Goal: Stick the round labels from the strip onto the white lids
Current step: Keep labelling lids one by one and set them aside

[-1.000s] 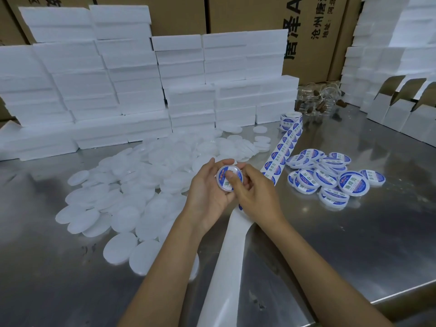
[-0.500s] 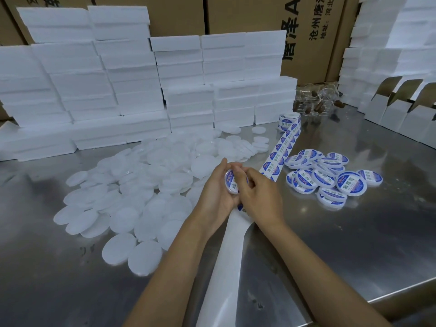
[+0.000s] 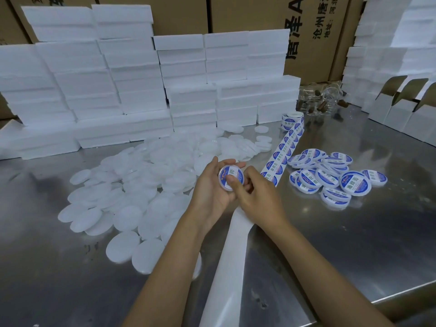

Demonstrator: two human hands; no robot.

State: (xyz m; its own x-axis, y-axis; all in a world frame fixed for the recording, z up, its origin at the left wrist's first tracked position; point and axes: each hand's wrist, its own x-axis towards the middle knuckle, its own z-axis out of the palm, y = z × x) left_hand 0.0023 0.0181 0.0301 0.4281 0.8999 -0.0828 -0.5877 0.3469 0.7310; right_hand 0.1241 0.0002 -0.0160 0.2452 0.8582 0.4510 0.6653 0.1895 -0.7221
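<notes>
Since the earlier frame the white lid has turned so that its labelled face looks up toward the camera, where half a second ago it stood more on edge between the hands. It is round, with a thin pale rim, and the round label on it is white in the middle with blue bands and green characters. The left hand holds the lid from below and from the far side, fingers curled around its rim, above the bench in the middle of the view. The right hand is close against it, and its thumb presses on the lower part of the label; the other fingers are curled under the lid. Just right of the hands the label strip runs away to a small roll, and its bare white backing runs toward the camera beneath the wrists. Further right lies a heap of labelled lids. On the left a wide spread of plain white lids covers the metal surface. Behind them stand stacks of white foam blocks, and brown cartons stand at the back.
</notes>
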